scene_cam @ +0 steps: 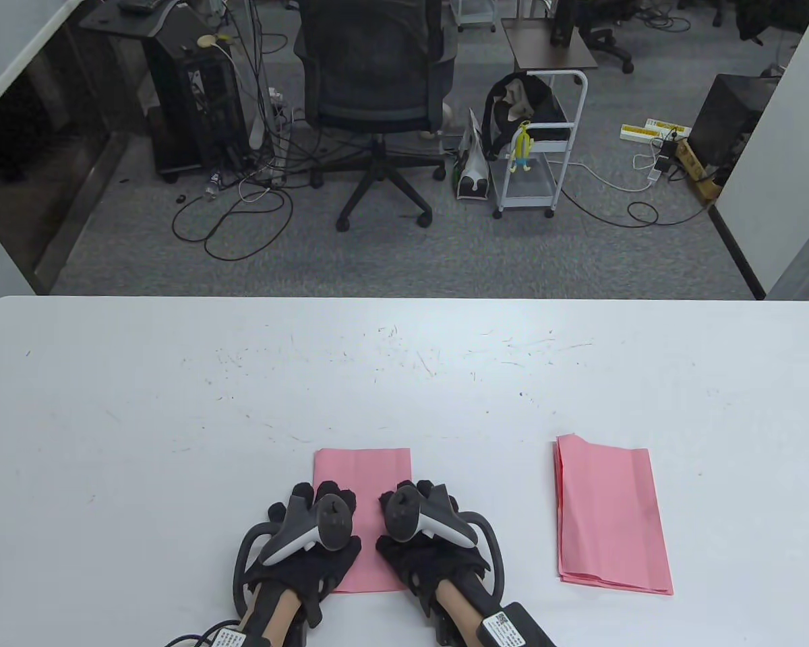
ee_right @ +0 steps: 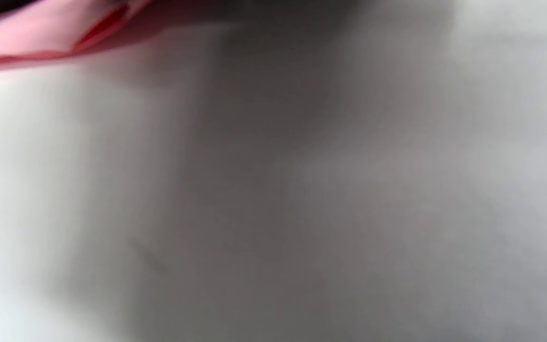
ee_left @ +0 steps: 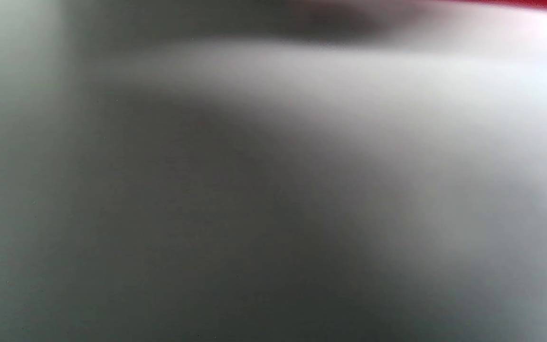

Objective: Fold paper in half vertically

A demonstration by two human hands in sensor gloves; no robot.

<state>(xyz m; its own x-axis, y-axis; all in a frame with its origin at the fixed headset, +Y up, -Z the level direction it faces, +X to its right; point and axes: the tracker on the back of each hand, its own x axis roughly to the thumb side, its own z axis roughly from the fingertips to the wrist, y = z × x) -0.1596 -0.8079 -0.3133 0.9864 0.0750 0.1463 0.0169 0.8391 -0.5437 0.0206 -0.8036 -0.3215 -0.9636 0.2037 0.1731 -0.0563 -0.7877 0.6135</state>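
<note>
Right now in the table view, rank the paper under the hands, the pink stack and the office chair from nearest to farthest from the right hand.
1. Paper: under the right hand, touching.
2. Pink stack: on the table to its right.
3. Office chair: on the floor beyond the table.

Both wrist views are blurred; the hands (scene_cam: 371, 532) hide the middle of the pink paper (scene_cam: 362, 465) beneath them.

paper (scene_cam: 362, 465): pink, matt | table (scene_cam: 175, 404): white, smooth, scuffed

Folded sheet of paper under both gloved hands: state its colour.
Pink; the folded sheet of paper shows best in the table view.
</note>
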